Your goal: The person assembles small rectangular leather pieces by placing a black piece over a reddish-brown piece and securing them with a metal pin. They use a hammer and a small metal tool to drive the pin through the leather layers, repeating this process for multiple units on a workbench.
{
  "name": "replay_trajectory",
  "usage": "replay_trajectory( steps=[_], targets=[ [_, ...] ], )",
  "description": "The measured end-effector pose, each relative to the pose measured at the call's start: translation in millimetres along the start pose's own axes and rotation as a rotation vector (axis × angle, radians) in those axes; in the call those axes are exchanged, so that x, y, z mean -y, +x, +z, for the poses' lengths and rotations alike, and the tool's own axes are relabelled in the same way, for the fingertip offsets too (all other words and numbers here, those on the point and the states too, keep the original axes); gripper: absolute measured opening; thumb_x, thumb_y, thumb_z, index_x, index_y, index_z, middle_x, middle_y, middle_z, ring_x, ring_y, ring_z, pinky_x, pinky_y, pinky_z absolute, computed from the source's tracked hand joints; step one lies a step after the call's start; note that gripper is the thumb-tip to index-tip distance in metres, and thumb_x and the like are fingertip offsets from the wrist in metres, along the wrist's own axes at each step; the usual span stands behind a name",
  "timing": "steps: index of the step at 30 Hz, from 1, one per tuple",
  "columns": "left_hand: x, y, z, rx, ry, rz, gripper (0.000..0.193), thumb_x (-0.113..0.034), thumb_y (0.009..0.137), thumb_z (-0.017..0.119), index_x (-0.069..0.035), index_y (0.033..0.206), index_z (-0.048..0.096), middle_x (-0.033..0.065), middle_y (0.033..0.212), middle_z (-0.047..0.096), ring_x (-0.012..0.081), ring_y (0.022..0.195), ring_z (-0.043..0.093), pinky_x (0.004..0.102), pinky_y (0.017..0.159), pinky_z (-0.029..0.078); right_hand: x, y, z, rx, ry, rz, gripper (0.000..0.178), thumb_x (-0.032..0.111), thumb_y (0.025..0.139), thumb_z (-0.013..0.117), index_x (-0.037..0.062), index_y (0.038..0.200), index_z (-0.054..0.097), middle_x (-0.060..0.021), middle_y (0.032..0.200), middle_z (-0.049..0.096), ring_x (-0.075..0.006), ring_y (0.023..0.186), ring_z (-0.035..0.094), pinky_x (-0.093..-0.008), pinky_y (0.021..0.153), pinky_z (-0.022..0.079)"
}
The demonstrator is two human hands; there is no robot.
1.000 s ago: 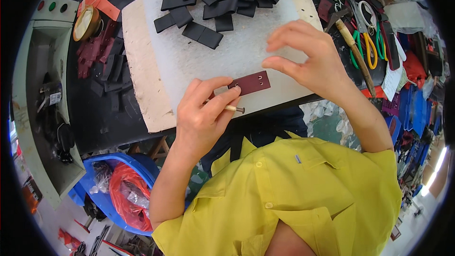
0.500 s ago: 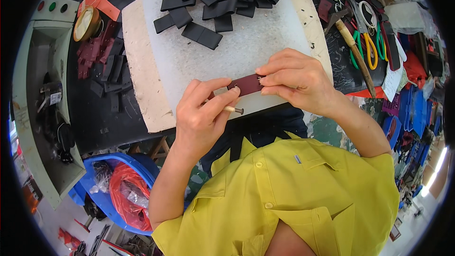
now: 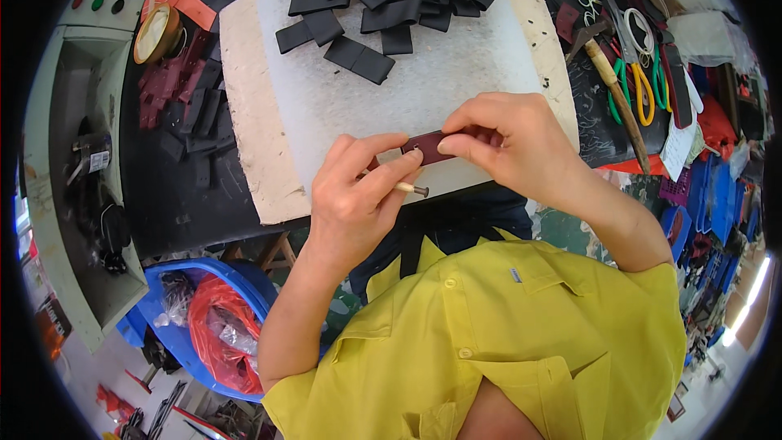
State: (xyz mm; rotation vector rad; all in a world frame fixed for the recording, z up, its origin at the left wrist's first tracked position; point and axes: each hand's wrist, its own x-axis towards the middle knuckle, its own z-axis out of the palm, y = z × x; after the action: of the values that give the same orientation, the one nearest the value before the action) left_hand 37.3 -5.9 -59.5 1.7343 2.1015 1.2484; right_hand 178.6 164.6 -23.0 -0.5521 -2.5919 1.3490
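Head view: maroon strip (image 3: pixel 428 149) is pinched at both ends above white sheet (image 3: pixel 303 114) by curled left hand (image 3: pixel 352 195), also gripping pale rod (image 3: pixel 410 187), and nearly closed right hand (image 3: pixel 525 145); two-handed positioning is judged in hand, steady hold seemingly called for next.

Looked bright and mostly sharp, glared white from a light strip (image 3: pixel 748 301) near the right edge, and bent toward black corners.

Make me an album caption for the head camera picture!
Left hand and right hand pinch a maroon strip, with black strips piled beyond.
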Motion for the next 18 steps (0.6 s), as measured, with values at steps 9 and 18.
replay_trajectory(
  steps=[9,18],
  targets=[
    [-0.3,-0.3,-1.8,-0.004,0.007,0.007,0.023,-0.002,0.071,0.081,-0.009,0.093,0.076,0.0051,0.101,0.071,0.0172,0.066,0.053,0.0281,0.057,0.045,-1.2,3.2,0.8,0.005,0.023,0.079,0.012,0.012,0.083,0.075,0.0006,0.085,0.071,-0.0135,0.070,0.067,-0.0268,0.062,0.066,-0.0341,0.058,0.051],
    [-0.3,0.5,-1.3,0.003,0.012,0.011,0.023,-0.001,0.071,0.081,-0.008,0.092,0.076,0.0056,0.101,0.071,0.0179,0.067,0.054,0.0289,0.057,0.045,-5.8,7.2,-5.4,-0.111,-0.191,-0.106,0.012,0.012,0.080,0.077,0.0042,0.084,0.069,-0.0109,0.083,0.068,-0.0278,0.078,0.066,-0.0341,0.066,0.052]
  ],
)
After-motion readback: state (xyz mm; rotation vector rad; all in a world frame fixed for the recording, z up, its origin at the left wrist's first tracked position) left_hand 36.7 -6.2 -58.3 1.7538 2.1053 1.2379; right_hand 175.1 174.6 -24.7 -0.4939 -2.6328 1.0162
